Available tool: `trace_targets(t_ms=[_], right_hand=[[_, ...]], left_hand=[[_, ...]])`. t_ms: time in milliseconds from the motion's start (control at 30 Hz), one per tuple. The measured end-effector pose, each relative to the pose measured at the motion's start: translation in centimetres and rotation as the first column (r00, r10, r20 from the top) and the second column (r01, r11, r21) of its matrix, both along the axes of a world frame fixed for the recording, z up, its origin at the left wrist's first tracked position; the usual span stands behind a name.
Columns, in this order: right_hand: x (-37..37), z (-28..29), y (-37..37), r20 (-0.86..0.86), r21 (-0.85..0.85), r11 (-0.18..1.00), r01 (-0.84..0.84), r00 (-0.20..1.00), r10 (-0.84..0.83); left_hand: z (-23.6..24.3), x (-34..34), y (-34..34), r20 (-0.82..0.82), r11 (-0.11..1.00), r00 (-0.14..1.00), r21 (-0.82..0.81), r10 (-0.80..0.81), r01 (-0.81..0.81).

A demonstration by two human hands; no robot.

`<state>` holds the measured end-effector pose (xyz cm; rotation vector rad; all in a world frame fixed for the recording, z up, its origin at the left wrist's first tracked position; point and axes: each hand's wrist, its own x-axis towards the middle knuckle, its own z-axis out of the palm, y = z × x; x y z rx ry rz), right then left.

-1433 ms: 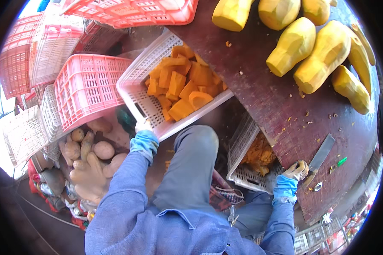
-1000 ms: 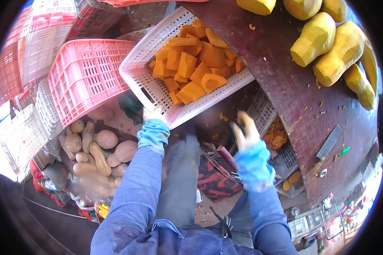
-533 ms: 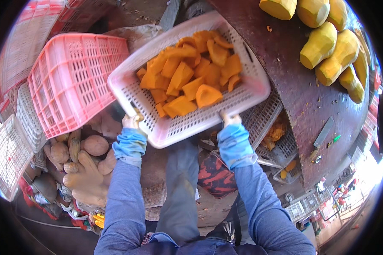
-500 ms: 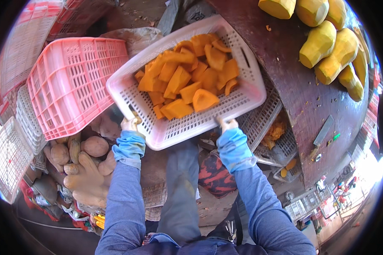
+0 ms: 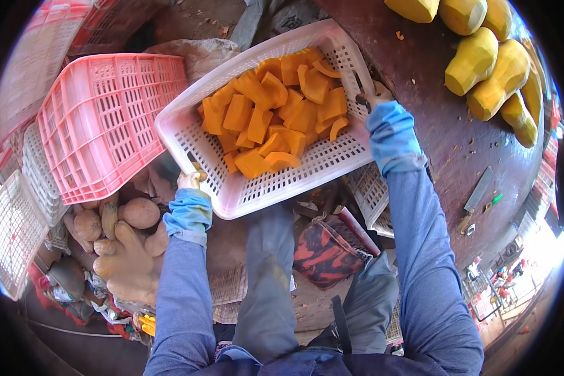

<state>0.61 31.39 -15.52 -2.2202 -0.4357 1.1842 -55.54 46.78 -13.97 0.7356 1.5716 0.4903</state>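
Observation:
A white plastic basket with slotted walls is held tilted in front of me, a heap of orange pumpkin chunks lying inside it. My left hand is closed round the handle at its left end. On the opposite end, my right hand grips the basket through the handle slot, the fingers partly hidden by the wall. Both forearms wear light blue sleeve cuffs.
Left of the basket a pink crate lies tipped. Whole pumpkins are piled below it. On the dark table at right sit peeled yellow pumpkins and a knife. A red-and-black patterned bag stands by my legs.
My right hand has moved from the basket's near long rim up to its right-end handle. Some pumpkin chunks have shifted inside. My left hand keeps its hold.

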Motion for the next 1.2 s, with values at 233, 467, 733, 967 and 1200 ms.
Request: trace_targets(t_ms=[233, 467, 733, 967, 1200], right_hand=[[-3.0, 7.4, 1.0, 0.093, -0.039, 0.998, -0.052, 0.994, 0.056], [-7.4, 11.6, -1.1, -0.083, 0.028, 1.0, -0.011, 0.996, 0.013], [-10.8, 28.3, -1.2, -0.133, 0.033, 0.993, -0.115, 0.984, 0.118], [-13.3, 42.7, -2.6, 0.072, 0.05, 0.983, -0.177, 0.982, 0.173], [-15.1, 56.4, -10.0, 0.084, -0.054, 0.991, 0.124, 0.989, -0.119]], left_hand=[[4.9, -1.5, -3.3, -0.194, 0.951, 0.958, 0.182, -0.213, 0.248], [10.6, -9.3, -5.8, -0.204, 0.928, 0.947, 0.233, -0.247, 0.292], [21.4, -7.5, -9.9, -0.253, 0.937, 0.959, 0.287, -0.129, 0.202], [30.0, -5.2, -7.9, -0.35, 0.87, 0.896, 0.309, -0.273, 0.385], [33.5, -3.0, -2.0, -0.146, 0.876, 0.898, 0.201, -0.416, 0.439]])
